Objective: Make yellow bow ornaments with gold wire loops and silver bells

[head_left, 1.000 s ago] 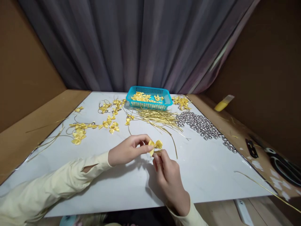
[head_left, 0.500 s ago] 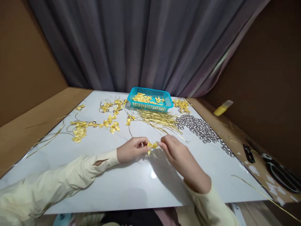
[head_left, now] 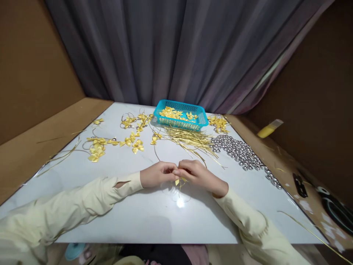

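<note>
My left hand (head_left: 160, 173) and my right hand (head_left: 195, 174) meet over the front middle of the white table, fingertips pressed together. Between them is a small yellow ribbon bow (head_left: 178, 182), mostly covered by the fingers; its lower tips and thin gold cord ends show below. Both hands are closed in a pinch around it. A thin cord curves away behind the left hand toward another yellow bow (head_left: 156, 138). Beyond the hands lies a bundle of gold cords (head_left: 193, 139). To the right spreads a pile of silver bells or beads (head_left: 239, 151).
A blue plastic basket (head_left: 180, 126) with yellow bows stands at the back. More bows with cords (head_left: 96, 151) lie at left, and a bow cluster (head_left: 218, 123) at back right. Scissors (head_left: 338, 211), a black tool (head_left: 300, 185) and a yellow tube (head_left: 268, 129) rest on the right side.
My right hand has come left and now touches my left hand, covering most of the bow. The camera view has shifted slightly, so the table items appear a little farther right.
</note>
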Action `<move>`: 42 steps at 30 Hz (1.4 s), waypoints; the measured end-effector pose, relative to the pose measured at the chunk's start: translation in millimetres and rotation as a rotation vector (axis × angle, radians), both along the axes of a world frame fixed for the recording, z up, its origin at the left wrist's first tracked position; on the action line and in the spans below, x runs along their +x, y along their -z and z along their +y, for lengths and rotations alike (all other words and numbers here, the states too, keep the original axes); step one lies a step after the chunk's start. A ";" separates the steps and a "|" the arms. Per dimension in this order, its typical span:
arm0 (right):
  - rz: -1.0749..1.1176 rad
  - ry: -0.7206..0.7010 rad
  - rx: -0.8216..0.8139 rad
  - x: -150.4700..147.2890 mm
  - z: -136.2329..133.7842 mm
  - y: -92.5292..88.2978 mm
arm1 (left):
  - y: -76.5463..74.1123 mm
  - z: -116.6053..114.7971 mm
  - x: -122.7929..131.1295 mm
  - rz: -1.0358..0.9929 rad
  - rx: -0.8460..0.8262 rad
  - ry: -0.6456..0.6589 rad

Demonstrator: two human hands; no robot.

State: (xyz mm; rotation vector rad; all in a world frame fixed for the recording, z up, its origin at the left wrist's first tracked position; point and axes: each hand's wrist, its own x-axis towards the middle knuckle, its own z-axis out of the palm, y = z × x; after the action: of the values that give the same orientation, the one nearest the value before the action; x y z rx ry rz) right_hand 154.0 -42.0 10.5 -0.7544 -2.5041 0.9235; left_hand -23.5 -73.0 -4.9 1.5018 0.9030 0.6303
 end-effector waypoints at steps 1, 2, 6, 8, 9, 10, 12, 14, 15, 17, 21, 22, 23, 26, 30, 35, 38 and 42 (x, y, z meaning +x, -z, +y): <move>0.032 -0.003 -0.048 -0.4 0.3 2.1 | 0.5 0.2 0.3 0.001 -0.010 0.004; 0.058 0.003 -0.091 -0.5 0.6 3.7 | 0.9 0.5 0.5 0.002 -0.020 0.006; 0.111 0.072 -0.168 1.0 0.9 6.5 | 2.5 2.7 0.2 0.008 -0.051 0.019; 0.144 0.113 -0.183 1.6 1.2 7.0 | 3.3 3.8 -0.2 0.015 -0.065 0.028; 0.161 0.133 -0.187 1.7 1.5 7.1 | 3.6 4.2 -0.3 0.019 -0.071 0.030; 0.178 0.153 -0.190 1.7 1.9 6.9 | 3.8 4.5 -0.4 0.021 -0.075 0.030; 0.221 0.203 -0.191 2.5 3.6 5.7 | 3.7 4.3 0.0 0.024 -0.086 0.031; 0.282 0.268 -0.189 5.0 6.6 2.6 | 3.0 3.1 0.9 0.025 -0.103 0.042; 0.319 0.304 -0.188 7.2 8.6 0.5 | 2.4 2.2 1.4 0.026 -0.114 0.050; 0.399 0.375 -0.191 13.0 13.2 -4.4 | 1.3 0.6 2.5 0.028 -0.131 0.061; 0.563 0.486 -0.210 26.1 21.4 -13.8 | 0.3 -1.0 3.6 0.036 -0.144 0.066; 0.601 0.505 -0.215 28.9 22.9 -15.6 | 0.4 -1.0 3.8 0.039 -0.145 0.067; 0.636 0.520 -0.218 31.4 24.3 -17.4 | 0.6 -0.9 4.0 0.043 -0.146 0.070; 0.727 0.557 -0.225 38.4 27.3 -23.1 | 1.6 -0.6 4.5 0.057 -0.145 0.073; 0.880 0.625 -0.253 48.1 29.0 -33.2 | 3.3 -0.8 5.0 0.071 -0.147 0.073; 0.990 0.658 -0.224 61.0 30.0 -44.9 | 4.1 -1.1 4.6 0.080 -0.142 0.081; 1.007 0.672 -0.211 67.7 30.9 -48.8 | 4.0 -0.9 4.6 0.083 -0.137 0.087; 1.022 0.696 -0.198 73.0 32.5 -50.2 | 3.7 -0.8 4.6 0.094 -0.126 0.088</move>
State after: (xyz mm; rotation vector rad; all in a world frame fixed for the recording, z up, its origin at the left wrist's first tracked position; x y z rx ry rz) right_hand 227.0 -9.5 60.8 -0.8304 -1.1666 0.9429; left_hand -18.9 -73.8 -8.6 1.4590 0.9255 0.4339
